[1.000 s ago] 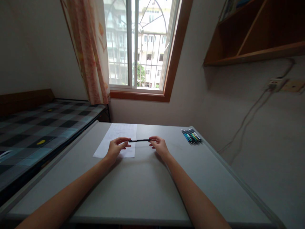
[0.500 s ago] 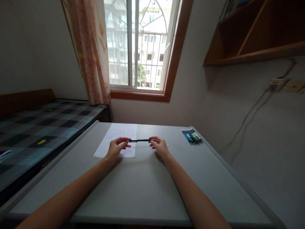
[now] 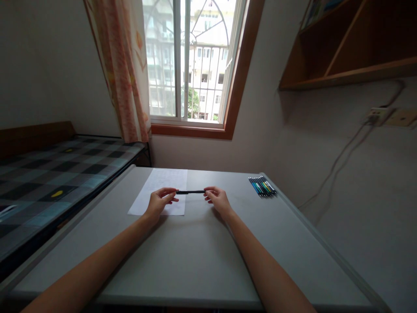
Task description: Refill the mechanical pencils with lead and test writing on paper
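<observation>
A slim black pen (image 3: pixel 191 191) is held level above the table between my two hands. My left hand (image 3: pixel 160 201) pinches its left end, where the clip part sits, between thumb and fingertips. The other end is pinched by my right hand (image 3: pixel 217 199) in the same way. Under my left hand lies a white sheet of paper (image 3: pixel 172 178) with faint writing on it. To the right, a row of several pens (image 3: pixel 262 186), mostly dark with blue, green and yellow parts, lies side by side near the table's right edge.
Both forearms rest over a light grey table (image 3: pixel 182 261) with raised side edges. A bed with a checked cover (image 3: pixel 81 169) stands to the left. Beyond the table are a window (image 3: pixel 195 65) and a curtain (image 3: pixel 127 87). A wooden shelf (image 3: pixel 352 69) hangs at the right.
The pen seems to have turned slightly about its length; its clip shows less distinctly now. Both hands stay in almost the same place.
</observation>
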Action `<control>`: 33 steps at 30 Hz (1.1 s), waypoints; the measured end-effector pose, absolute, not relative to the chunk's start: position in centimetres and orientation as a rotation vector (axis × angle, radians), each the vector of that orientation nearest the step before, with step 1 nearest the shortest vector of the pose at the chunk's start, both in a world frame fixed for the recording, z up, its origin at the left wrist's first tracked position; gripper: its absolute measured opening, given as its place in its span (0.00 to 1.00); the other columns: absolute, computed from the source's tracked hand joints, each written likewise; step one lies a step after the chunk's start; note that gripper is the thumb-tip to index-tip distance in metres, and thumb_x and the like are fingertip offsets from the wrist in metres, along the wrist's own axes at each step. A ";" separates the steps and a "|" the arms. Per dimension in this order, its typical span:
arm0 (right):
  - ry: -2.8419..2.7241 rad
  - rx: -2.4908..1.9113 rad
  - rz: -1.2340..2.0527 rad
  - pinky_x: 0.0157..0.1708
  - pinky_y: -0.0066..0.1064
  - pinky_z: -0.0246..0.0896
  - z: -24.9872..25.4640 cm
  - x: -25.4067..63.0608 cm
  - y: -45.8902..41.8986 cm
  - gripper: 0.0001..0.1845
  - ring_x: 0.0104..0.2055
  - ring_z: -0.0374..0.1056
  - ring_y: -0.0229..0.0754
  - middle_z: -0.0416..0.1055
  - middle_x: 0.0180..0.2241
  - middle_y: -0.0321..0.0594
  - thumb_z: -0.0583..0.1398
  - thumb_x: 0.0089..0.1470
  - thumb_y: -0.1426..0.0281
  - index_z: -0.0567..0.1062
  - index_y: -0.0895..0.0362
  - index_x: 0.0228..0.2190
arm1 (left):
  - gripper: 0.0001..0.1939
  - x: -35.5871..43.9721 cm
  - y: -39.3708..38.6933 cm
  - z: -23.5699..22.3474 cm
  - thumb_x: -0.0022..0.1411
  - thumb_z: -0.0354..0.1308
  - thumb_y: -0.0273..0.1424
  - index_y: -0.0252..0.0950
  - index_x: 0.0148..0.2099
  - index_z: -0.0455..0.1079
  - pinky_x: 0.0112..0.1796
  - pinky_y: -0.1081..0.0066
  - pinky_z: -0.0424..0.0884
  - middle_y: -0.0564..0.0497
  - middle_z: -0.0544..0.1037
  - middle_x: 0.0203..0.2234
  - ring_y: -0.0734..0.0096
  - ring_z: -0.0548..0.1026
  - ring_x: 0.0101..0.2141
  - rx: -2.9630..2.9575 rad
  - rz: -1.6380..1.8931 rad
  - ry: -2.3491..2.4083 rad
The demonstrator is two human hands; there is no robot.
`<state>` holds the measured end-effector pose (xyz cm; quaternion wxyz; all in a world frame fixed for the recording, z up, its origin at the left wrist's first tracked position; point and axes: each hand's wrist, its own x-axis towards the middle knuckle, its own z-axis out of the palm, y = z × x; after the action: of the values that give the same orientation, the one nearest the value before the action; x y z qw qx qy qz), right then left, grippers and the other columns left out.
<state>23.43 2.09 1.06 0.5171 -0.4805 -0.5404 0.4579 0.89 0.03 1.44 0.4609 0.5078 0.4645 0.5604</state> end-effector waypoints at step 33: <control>-1.287 -1.206 1.046 0.20 0.24 0.55 1.2 23.5 2.1 0.22 0.21 0.64 0.34 0.69 0.20 0.39 0.56 0.43 0.52 0.71 0.60 0.22 | 0.19 0.7 0.6 0.7 0.41 0.66 0.40 0.32 0.33 0.73 0.28 0.72 0.66 0.48 0.77 0.24 0.67 0.76 0.25 1.149 1.466 1.166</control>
<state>23.50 2.06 1.25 0.5188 -0.5026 -0.5366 0.4362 0.66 0.64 0.72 0.4546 0.4656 0.4726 0.5943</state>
